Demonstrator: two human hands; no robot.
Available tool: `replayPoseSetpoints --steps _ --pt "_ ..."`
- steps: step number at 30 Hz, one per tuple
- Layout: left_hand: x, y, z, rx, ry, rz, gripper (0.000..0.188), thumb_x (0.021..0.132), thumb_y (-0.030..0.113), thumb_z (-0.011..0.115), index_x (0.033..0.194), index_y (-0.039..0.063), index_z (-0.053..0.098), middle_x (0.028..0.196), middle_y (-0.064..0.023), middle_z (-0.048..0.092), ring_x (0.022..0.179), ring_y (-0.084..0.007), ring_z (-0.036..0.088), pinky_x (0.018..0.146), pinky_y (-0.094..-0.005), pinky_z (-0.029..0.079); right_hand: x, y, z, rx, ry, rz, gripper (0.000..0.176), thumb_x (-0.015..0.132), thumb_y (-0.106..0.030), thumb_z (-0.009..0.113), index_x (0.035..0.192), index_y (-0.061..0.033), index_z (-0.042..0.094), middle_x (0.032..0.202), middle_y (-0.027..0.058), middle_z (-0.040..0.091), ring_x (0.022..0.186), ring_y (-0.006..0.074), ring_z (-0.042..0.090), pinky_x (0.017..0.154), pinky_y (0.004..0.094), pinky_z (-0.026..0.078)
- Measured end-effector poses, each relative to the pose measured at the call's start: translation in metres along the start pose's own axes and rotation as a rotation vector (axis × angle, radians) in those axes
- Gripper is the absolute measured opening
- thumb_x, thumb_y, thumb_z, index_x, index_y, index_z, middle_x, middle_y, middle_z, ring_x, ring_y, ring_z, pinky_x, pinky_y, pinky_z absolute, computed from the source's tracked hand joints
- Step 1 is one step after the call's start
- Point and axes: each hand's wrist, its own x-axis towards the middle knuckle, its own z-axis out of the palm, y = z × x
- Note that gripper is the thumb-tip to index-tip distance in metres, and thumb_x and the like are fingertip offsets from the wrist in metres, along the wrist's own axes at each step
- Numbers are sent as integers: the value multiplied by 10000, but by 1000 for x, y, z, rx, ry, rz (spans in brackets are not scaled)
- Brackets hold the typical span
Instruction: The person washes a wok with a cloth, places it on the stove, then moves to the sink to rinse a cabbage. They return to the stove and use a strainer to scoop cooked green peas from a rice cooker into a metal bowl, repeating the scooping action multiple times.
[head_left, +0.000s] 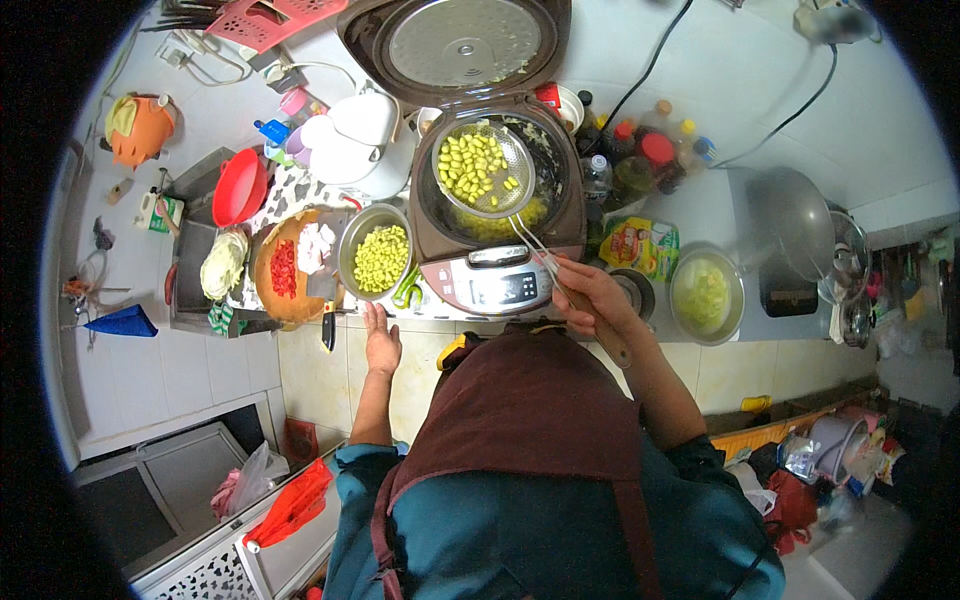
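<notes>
My right hand (592, 296) grips the handle of a metal skimmer (517, 166), which holds green beans (469, 165) above the open rice cooker (568, 225). More beans lie in liquid in the cooker's pot beneath it. My left hand (382, 341), fingers apart, is at the counter edge just below a steel bowl (344, 259) of green beans; whether it touches the bowl, I cannot tell. Left of that bowl, a round cutting board (270, 300) bears chopped red pieces (283, 270), pale pieces (315, 246) and a cleaver (322, 286). Green peppers (409, 289) lie right of the bowl.
A white appliance (360, 142) stands left of the cooker, whose lid (465, 45) is raised. Farther left are a red basin (240, 187) and a cabbage (224, 262) at the sink. Bottles (656, 150), a seasoning bag (641, 244) and a steel bowl with pale green pieces (739, 300) are on the right.
</notes>
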Motion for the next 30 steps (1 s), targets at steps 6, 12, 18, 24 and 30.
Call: replayPoseSetpoints --steps 6,12,18,24,30 --pt "-1 3 -2 -15 7 2 622 870 75 535 1423 -19 266 1530 -201 103 1387 -406 172 1124 -376 231 2 2 -2 29 -21 -3 454 964 -239 472 1371 -56 389 690 33 561 372 48 389 295 180 321" --pt "-1 4 -4 -6 10 12 611 875 77 530 1420 -20 271 1532 -197 94 1389 -397 173 1124 -377 232 4 4 -5 40 -34 -2 459 963 -241 475 1372 -52 386 682 32 559 369 47 383 297 181 316" --pt "0 5 -5 -2 -11 -5 617 877 76 522 1427 -15 257 1536 -188 84 1395 -386 162 1126 -371 230 4 3 -5 45 -41 8 439 977 -230 437 1372 -48 376 687 35 561 368 46 391 294 182 326" --pt "-1 4 -4 -2 -15 -12 634 876 80 519 1438 -3 236 1539 -175 82 1402 -370 155 1130 -356 227 3 2 -1 9 -8 10 450 958 -245 468 1356 -46 400 675 40 547 371 52 389 299 187 318" --pt "0 4 -4 -13 -14 -19 634 877 85 519 1439 3 238 1538 -178 85 1400 -380 150 1130 -362 227 -1 0 17 -137 111 -10 414 957 -225 467 1338 -65 438 682 47 553 382 70 421 317 207 358"
